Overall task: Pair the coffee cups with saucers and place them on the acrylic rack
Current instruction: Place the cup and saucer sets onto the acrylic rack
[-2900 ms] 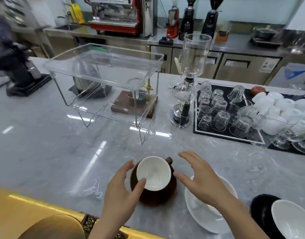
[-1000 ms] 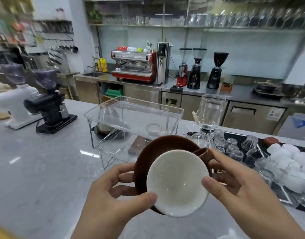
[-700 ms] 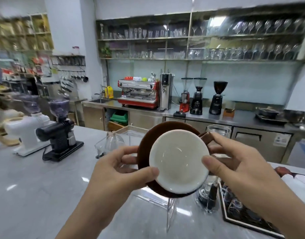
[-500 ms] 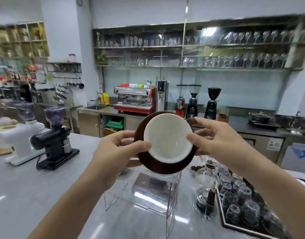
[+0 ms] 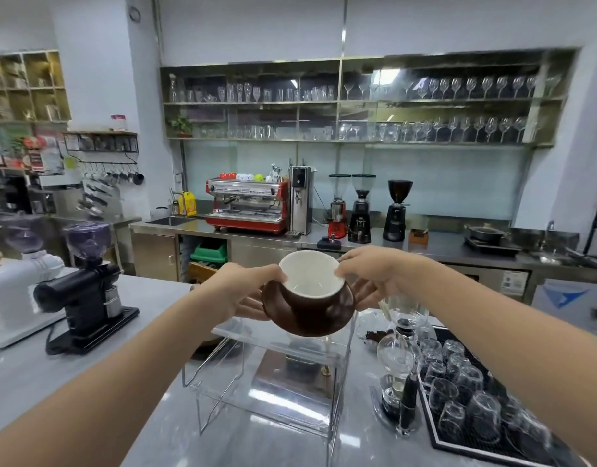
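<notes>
The brown saucer (image 5: 307, 315) with its coffee cup (image 5: 311, 276) had been lifted off the counter (image 5: 88, 382) and carried forward until it hung just above the top shelf of the acrylic rack (image 5: 273, 375), where half a second before it was still held higher and nearer the face. Judging by that, the pairing was done for this set and only the lowering onto the rack remained.

The left hand (image 5: 236, 291) gripped the saucer's left side, thumb over the cup's rim and fingers curled beneath the dish. The right hand (image 5: 374, 274) mirrored it on the right, thumb on the rim and fingers spread under the saucer's edge. Both grips were closed on the pair, so cup and saucer travelled as one, touching nothing on the rack yet.

The cup was glazed white inside, a smooth rounded bowl, with a dark brown outside matching the saucer. The saucer was a wide glossy disc tilted slightly towards the camera. The rack was clear plastic, a shallow flat tray on thin bent wire legs, hard to read because the grey marbled counter showed straight through it. To the right of the rack stood a glass siphon brewer (image 5: 400, 358), and further right a black mat (image 5: 492, 443) of upturned tumblers. To the left of the rack sat a black grinder (image 5: 84, 294) beside a white one.
</notes>
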The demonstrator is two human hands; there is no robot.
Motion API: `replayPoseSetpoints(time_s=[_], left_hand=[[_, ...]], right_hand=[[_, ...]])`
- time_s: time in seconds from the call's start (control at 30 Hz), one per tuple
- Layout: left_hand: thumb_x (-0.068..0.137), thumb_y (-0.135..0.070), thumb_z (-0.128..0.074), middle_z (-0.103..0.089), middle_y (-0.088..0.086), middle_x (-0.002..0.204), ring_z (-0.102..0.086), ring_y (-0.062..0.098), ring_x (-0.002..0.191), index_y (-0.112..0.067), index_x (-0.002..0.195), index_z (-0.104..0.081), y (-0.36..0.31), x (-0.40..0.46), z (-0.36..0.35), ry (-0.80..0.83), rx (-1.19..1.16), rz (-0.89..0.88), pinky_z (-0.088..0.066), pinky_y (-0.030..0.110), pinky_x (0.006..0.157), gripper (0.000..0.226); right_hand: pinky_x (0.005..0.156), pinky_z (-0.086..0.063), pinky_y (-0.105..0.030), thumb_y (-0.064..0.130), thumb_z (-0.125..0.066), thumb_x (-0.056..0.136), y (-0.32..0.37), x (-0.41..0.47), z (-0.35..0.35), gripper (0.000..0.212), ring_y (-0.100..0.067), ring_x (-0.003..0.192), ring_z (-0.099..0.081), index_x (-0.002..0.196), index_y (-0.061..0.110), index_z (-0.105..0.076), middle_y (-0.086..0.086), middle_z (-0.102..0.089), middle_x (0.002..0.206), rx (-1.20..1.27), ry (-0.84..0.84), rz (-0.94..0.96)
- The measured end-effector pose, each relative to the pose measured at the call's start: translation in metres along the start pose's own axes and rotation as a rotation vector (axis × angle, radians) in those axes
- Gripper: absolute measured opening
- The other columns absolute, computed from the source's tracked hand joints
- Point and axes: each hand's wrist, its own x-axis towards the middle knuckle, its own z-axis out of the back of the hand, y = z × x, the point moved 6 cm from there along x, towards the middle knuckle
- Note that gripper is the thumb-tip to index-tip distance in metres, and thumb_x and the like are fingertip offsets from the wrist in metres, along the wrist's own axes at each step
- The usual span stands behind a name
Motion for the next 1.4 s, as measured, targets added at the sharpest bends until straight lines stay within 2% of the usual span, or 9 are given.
replayPoseSetpoints(time_s=[0.1, 0.23, 0.43, 0.53, 0.6, 0.97, 1.07, 1.23, 1.4], left_hand=[[0.078, -0.022, -0.078, -0.077, 0.022, 0.084, -0.077, 0.031, 0.066, 0.006, 0.104, -0.066, 0.006, 0.011, -0.002, 0.046, 0.068, 0.065, -0.065, 0.039, 0.066, 0.04], [0.079, -0.024, -0.076, -0.075, 0.026, 0.092, -0.077, 0.034, 0.069, 0.007, 0.11, -0.062, 0.015, 0.021, -0.002, 0.111, 0.149, 0.128, -0.064, 0.039, 0.064, 0.046], [0.085, -0.025, -0.072, -0.07, 0.025, 0.099, -0.075, 0.032, 0.067, 0.004, 0.108, -0.059, 0.021, 0.031, -0.005, 0.178, 0.204, 0.165, -0.065, 0.037, 0.062, 0.039], [0.085, -0.027, -0.073, -0.071, 0.026, 0.103, -0.077, 0.034, 0.07, 0.007, 0.117, -0.057, 0.025, 0.038, -0.003, 0.189, 0.227, 0.18, -0.065, 0.037, 0.061, 0.05], [0.085, -0.028, -0.073, -0.072, 0.026, 0.104, -0.077, 0.034, 0.072, 0.008, 0.117, -0.057, 0.025, 0.04, -0.003, 0.202, 0.238, 0.186, -0.065, 0.037, 0.063, 0.05], [0.089, -0.03, -0.071, -0.073, 0.025, 0.104, -0.077, 0.031, 0.072, 0.003, 0.107, -0.059, 0.023, 0.041, -0.005, 0.233, 0.257, 0.172, -0.065, 0.032, 0.061, 0.039], [0.088, -0.031, -0.072, -0.072, 0.025, 0.108, -0.077, 0.032, 0.077, 0.003, 0.108, -0.06, 0.024, 0.044, -0.006, 0.228, 0.274, 0.157, -0.065, 0.033, 0.067, 0.042], [0.083, -0.04, -0.075, -0.076, 0.023, 0.103, -0.079, 0.032, 0.081, 0.005, 0.116, -0.061, 0.025, 0.052, 0.0, 0.178, 0.338, 0.122, -0.064, 0.04, 0.08, 0.057], [0.081, -0.052, -0.075, -0.077, 0.02, 0.093, -0.079, 0.027, 0.075, 0.002, 0.108, -0.067, 0.023, 0.052, 0.008, 0.103, 0.419, 0.076, -0.065, 0.038, 0.077, 0.06]], right_hand=[[0.071, -0.064, -0.042, 0.012, -0.05, 0.096, -0.003, 0.011, -0.009, 0.036, -0.034, 0.078, -0.069, 0.131, 0.004, -0.046, -0.028, -0.061, 0.109, -0.027, 0.039, -0.113], [0.068, -0.064, -0.042, 0.01, -0.046, 0.096, -0.002, 0.017, -0.021, 0.026, -0.043, 0.089, -0.068, 0.12, 0.005, -0.036, -0.029, -0.056, 0.103, -0.044, 0.079, -0.212], [0.067, -0.062, -0.038, 0.008, -0.043, 0.094, -0.003, 0.028, -0.03, 0.034, -0.047, 0.1, -0.07, 0.127, 0.004, -0.035, -0.033, -0.057, 0.113, -0.084, 0.093, -0.246], [0.07, -0.062, -0.036, 0.008, -0.041, 0.095, -0.004, 0.036, -0.033, 0.043, -0.046, 0.097, -0.072, 0.135, -0.005, -0.032, -0.036, -0.055, 0.124, -0.123, 0.09, -0.263], [0.065, -0.062, -0.034, 0.008, -0.038, 0.095, -0.004, 0.041, -0.036, 0.047, -0.045, 0.087, -0.072, 0.139, -0.007, -0.03, -0.038, -0.053, 0.129, -0.151, 0.101, -0.263], [0.051, -0.062, -0.031, 0.003, -0.036, 0.097, -0.002, 0.048, -0.041, 0.039, -0.048, 0.1, -0.07, 0.134, -0.008, -0.035, -0.037, -0.056, 0.125, -0.241, 0.09, -0.235], [0.054, -0.062, -0.034, 0.001, -0.037, 0.097, -0.002, 0.044, -0.04, 0.029, -0.049, 0.1, -0.07, 0.126, -0.006, -0.038, -0.034, -0.057, 0.116, -0.208, 0.083, -0.226], [0.07, -0.064, -0.046, 0.01, -0.05, 0.098, -0.001, 0.047, -0.033, 0.045, -0.042, 0.082, -0.07, 0.14, 0.0, -0.039, -0.028, -0.056, 0.121, -0.157, 0.037, -0.168], [0.066, -0.064, -0.048, 0.015, -0.057, 0.096, 0.005, 0.037, -0.023, 0.043, -0.044, 0.099, -0.068, 0.135, 0.001, -0.047, -0.027, -0.059, 0.122, -0.176, 0.005, -0.126]])
